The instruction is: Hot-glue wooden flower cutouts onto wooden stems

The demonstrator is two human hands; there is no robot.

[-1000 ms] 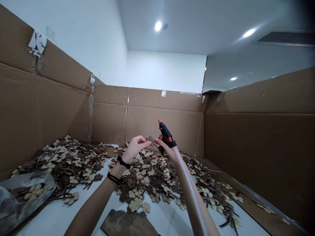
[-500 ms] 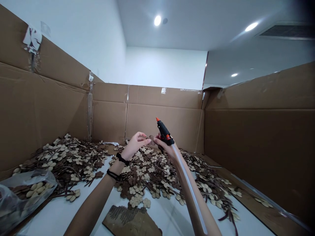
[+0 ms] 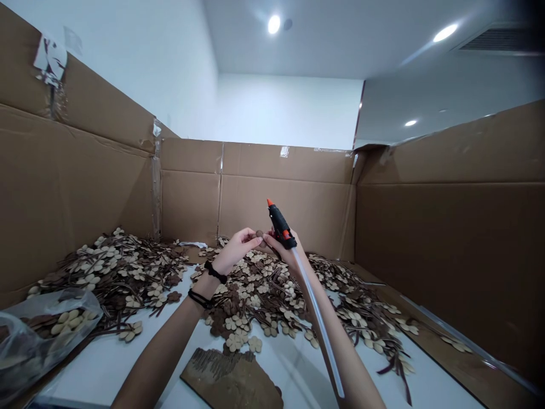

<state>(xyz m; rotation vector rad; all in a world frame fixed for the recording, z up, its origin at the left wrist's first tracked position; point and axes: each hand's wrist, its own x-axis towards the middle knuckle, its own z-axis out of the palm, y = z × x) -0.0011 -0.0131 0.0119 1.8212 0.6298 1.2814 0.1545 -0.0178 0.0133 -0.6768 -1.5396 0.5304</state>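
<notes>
We count two hands, one left hand and one right hand, with one brown piece, one glue gun, one clear glue stick and two black wristbands. Around these we find one plastic bag, one brown board, one white table, three cardboard walls, one ceiling vent and at least three ceiling lights. The flower pieces overlap so much that we can only call them far beyond dozens.
</notes>
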